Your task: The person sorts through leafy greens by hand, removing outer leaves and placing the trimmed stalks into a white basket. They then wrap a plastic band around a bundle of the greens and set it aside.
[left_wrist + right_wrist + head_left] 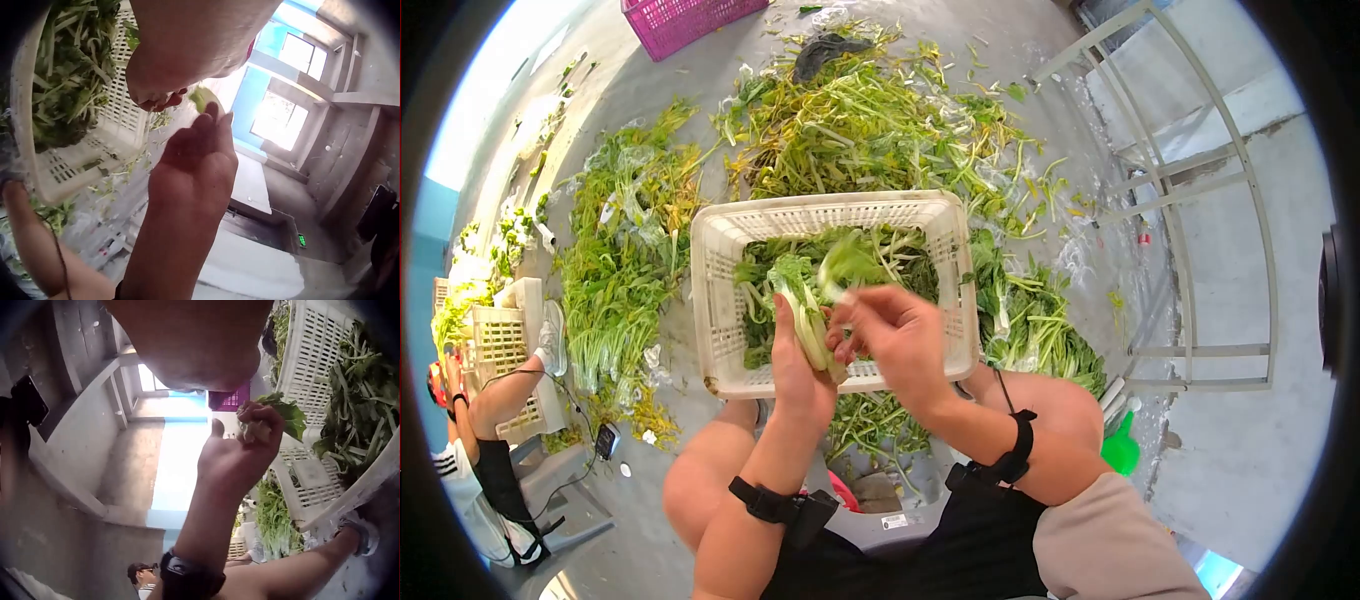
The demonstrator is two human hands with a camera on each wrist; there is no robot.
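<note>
Above a white plastic crate (703, 290), my left hand (800, 375) grips a leafy green vegetable (808, 325) with pale stalks, its leaves pointing away from me. My right hand (900, 330) is close beside the stalks and pinches a single leaf (850, 262), blurred in the head view. In the left wrist view, the leaf's pale stalk (209, 103) shows at the right fingertips. The right wrist view shows the left fingers curled round the vegetable's base, with a green leaf (290, 415) beyond them. Loose greens (905, 250) lie inside the crate.
A large heap of green and yellowed trimmings (840, 120) covers the floor beyond the crate. More greens (615, 260) lie at left, and others (1040, 320) at right. A purple crate (690, 25), a metal frame (1170, 200) and a seated person (485, 470) are farther out.
</note>
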